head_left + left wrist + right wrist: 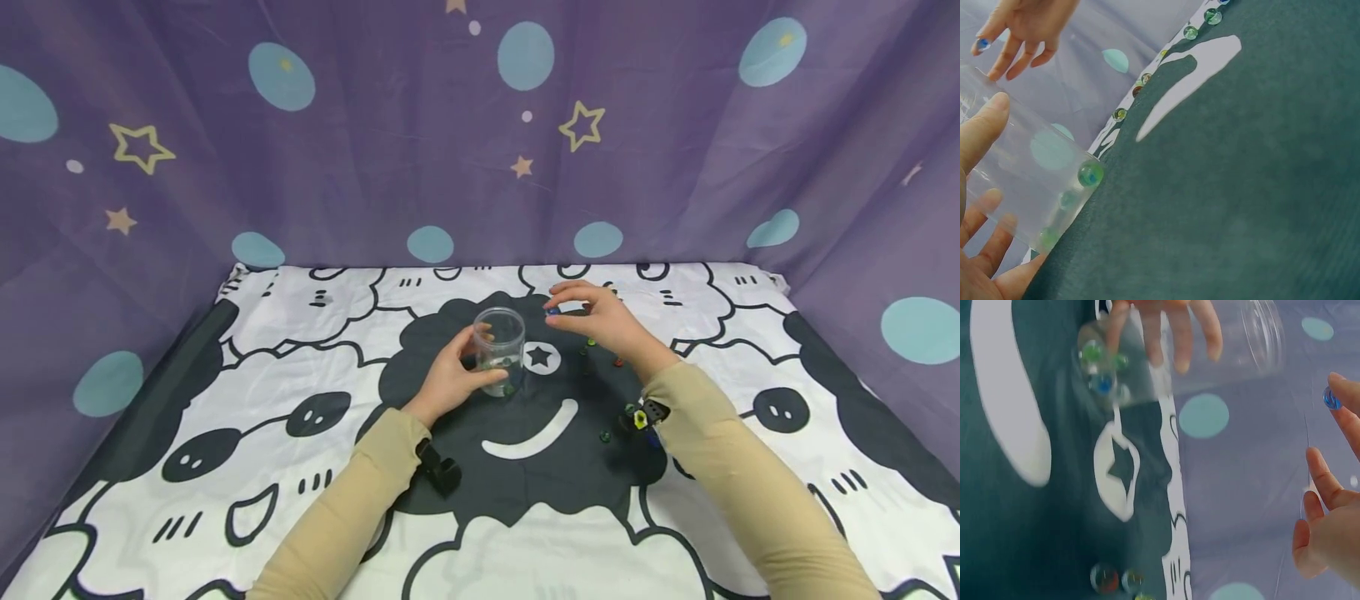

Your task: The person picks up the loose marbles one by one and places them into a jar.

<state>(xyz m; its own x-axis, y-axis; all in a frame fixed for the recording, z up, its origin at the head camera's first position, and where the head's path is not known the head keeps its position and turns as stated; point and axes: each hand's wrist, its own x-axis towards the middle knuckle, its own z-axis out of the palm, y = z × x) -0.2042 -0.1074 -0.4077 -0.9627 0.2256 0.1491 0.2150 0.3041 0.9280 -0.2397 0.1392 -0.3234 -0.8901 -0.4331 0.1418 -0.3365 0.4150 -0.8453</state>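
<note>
A clear plastic jar [500, 337] stands upright on the dark part of the cloth, its top uncovered. My left hand [459, 375] grips it round the side, thumb in front and fingers behind. Several green marbles [1090, 174] and a blue one [1104, 384] lie at the jar's bottom. To the right of the jar and about level with its rim, my right hand [600, 317] pinches a blue marble [1331, 398] between thumb and index finger. The other fingers of that hand are spread and loosely bent.
Loose marbles are scattered on the cloth right of the jar, among them a green marble [605, 436] and a red one [618, 362]. The patterned cloth [285, 458] covers the table. A purple curtain [390, 150] hangs behind and at both sides.
</note>
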